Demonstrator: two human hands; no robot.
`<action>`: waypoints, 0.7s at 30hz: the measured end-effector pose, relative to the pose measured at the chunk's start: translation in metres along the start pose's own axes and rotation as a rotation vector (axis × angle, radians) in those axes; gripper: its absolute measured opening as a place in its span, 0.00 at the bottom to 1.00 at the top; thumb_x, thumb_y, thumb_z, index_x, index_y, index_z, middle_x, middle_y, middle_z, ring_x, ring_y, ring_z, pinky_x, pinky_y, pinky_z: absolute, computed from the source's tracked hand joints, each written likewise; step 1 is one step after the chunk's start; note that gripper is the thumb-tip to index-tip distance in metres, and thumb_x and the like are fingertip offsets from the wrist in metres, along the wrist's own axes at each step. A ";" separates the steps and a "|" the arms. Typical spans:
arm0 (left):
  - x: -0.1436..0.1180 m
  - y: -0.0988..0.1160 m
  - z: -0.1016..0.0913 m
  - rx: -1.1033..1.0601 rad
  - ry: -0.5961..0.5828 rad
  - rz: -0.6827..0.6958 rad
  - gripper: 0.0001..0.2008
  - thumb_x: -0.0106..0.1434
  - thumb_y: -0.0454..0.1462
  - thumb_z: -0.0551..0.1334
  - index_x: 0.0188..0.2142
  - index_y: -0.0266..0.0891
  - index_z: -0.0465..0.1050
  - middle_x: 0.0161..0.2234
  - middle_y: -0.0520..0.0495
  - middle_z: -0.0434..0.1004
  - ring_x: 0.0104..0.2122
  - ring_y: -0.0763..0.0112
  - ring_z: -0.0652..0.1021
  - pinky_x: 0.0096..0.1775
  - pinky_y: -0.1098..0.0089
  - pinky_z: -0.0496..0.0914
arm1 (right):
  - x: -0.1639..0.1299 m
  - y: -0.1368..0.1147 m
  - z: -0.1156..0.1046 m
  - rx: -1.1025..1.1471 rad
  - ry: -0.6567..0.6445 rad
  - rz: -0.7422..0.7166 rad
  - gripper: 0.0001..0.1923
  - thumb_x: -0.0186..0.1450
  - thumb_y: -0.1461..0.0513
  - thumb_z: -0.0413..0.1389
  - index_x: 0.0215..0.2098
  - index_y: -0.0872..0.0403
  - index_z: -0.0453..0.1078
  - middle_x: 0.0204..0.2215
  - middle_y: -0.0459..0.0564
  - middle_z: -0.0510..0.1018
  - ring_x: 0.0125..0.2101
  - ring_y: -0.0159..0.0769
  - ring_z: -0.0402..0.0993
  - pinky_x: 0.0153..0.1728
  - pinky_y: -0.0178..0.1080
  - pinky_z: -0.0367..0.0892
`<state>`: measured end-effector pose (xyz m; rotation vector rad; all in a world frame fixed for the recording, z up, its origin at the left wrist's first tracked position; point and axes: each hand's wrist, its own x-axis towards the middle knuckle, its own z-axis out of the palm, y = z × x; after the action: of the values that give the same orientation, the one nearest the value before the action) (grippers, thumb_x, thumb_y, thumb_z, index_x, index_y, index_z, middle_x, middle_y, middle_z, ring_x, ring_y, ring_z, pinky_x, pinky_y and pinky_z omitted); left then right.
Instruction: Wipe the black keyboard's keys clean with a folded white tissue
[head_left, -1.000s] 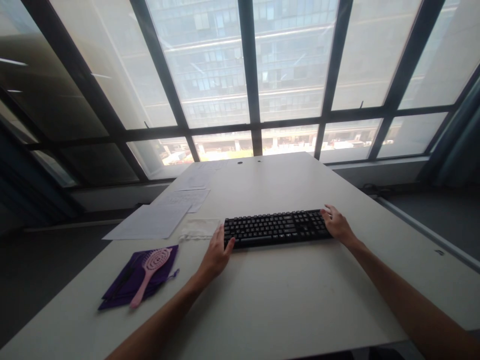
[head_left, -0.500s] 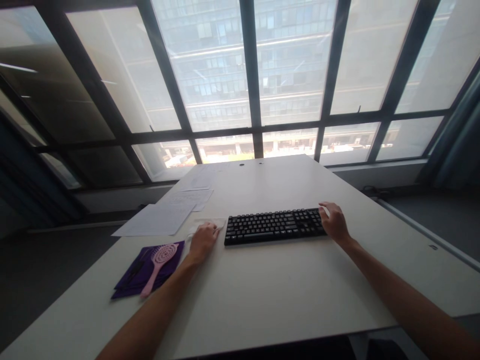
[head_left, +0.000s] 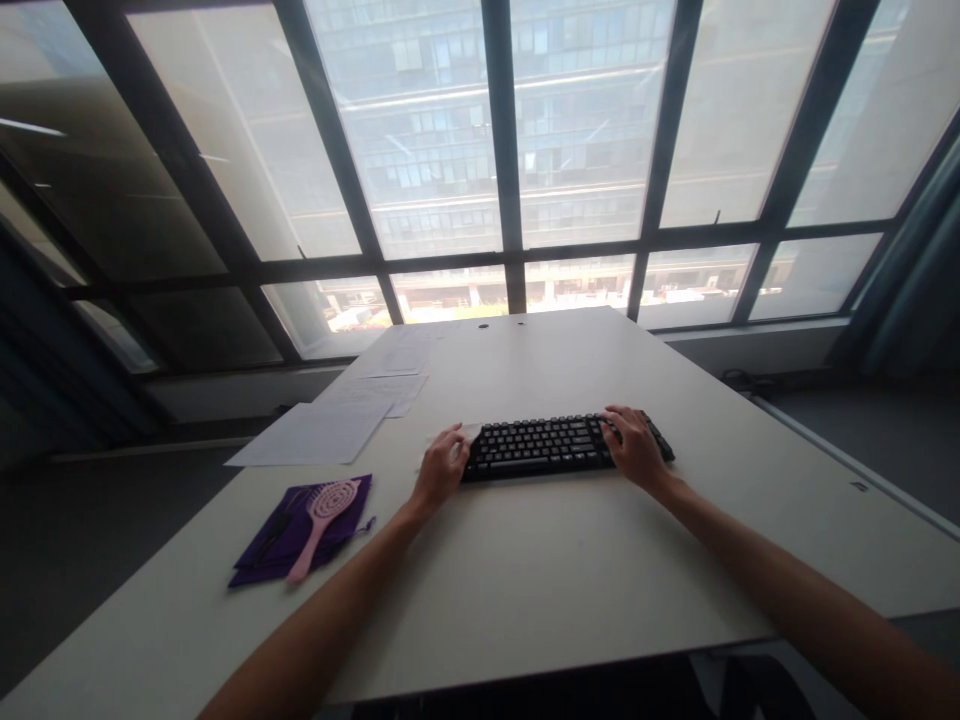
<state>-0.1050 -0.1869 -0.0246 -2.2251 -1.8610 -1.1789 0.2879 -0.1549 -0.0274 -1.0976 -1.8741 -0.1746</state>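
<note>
My left hand (head_left: 442, 464) is at the left end of a black keyboard (head_left: 547, 445). Its fingers are closed on a thin white tissue (head_left: 471, 431), which covers the keyboard's far left corner. On the keyboard's right part rests my right hand (head_left: 634, 444), palm down. Its thumb and fingers are apart, with the fingertips near the far edge and part of the number keys hidden beneath. The keyboard lies flat on the white table (head_left: 570, 570).
Left of my left forearm, a pink hairbrush (head_left: 321, 520) lies on a folded purple cloth pouch (head_left: 274, 545), beside a slim dark item. Farther back are several white paper sheets (head_left: 307, 436). Large windows (head_left: 585, 130) stand beyond the table.
My left hand has moved right with the tissue, up to the keyboard's left end. My right hand has shifted left over the keys. The keyboard has slid slightly right.
</note>
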 end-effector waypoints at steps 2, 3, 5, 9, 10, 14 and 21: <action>-0.003 0.002 0.006 -0.040 -0.077 0.032 0.20 0.71 0.48 0.53 0.49 0.40 0.77 0.62 0.41 0.72 0.61 0.58 0.72 0.63 0.56 0.65 | -0.002 -0.012 0.006 -0.011 -0.064 -0.033 0.16 0.73 0.58 0.48 0.50 0.55 0.75 0.50 0.59 0.77 0.52 0.49 0.70 0.56 0.51 0.65; -0.004 0.002 0.008 -0.054 -0.113 0.030 0.23 0.71 0.49 0.53 0.53 0.38 0.75 0.63 0.39 0.70 0.63 0.57 0.70 0.64 0.54 0.63 | -0.003 -0.015 0.008 -0.021 -0.084 -0.039 0.17 0.73 0.58 0.48 0.50 0.55 0.75 0.51 0.58 0.77 0.53 0.49 0.70 0.56 0.51 0.65; -0.006 -0.001 0.011 -0.063 -0.168 0.008 0.28 0.71 0.52 0.51 0.59 0.36 0.72 0.65 0.37 0.66 0.66 0.54 0.66 0.66 0.51 0.59 | -0.002 -0.013 0.009 -0.052 -0.087 -0.013 0.18 0.74 0.57 0.47 0.51 0.55 0.75 0.52 0.58 0.77 0.54 0.49 0.69 0.57 0.52 0.64; -0.008 -0.003 0.013 -0.060 -0.217 0.002 0.34 0.71 0.56 0.50 0.63 0.33 0.68 0.69 0.35 0.57 0.69 0.52 0.60 0.68 0.52 0.55 | 0.000 0.020 0.003 -0.103 0.015 0.208 0.22 0.73 0.54 0.45 0.51 0.56 0.75 0.54 0.61 0.76 0.56 0.51 0.68 0.59 0.54 0.61; -0.008 -0.002 0.013 -0.058 -0.223 0.005 0.35 0.70 0.56 0.50 0.64 0.32 0.67 0.70 0.34 0.56 0.69 0.52 0.59 0.68 0.53 0.55 | 0.000 0.030 0.001 -0.099 0.029 0.281 0.23 0.73 0.54 0.45 0.51 0.57 0.75 0.54 0.63 0.76 0.57 0.52 0.67 0.60 0.55 0.60; -0.009 0.002 0.011 -0.051 -0.252 -0.002 0.36 0.71 0.56 0.49 0.65 0.30 0.66 0.70 0.33 0.55 0.69 0.53 0.59 0.68 0.55 0.54 | -0.002 0.062 -0.005 -0.047 -0.013 0.477 0.27 0.72 0.52 0.42 0.51 0.60 0.76 0.51 0.65 0.79 0.54 0.52 0.73 0.57 0.53 0.65; -0.027 0.007 0.012 -0.044 -0.231 -0.017 0.35 0.71 0.55 0.50 0.65 0.31 0.65 0.70 0.33 0.54 0.70 0.51 0.57 0.68 0.52 0.54 | -0.007 0.071 -0.009 -0.006 -0.048 0.511 0.28 0.72 0.47 0.43 0.51 0.56 0.77 0.49 0.61 0.82 0.50 0.51 0.77 0.52 0.49 0.70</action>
<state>-0.0932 -0.2064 -0.0448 -2.4687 -1.9530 -1.0116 0.3476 -0.1220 -0.0497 -1.5542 -1.5729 0.1407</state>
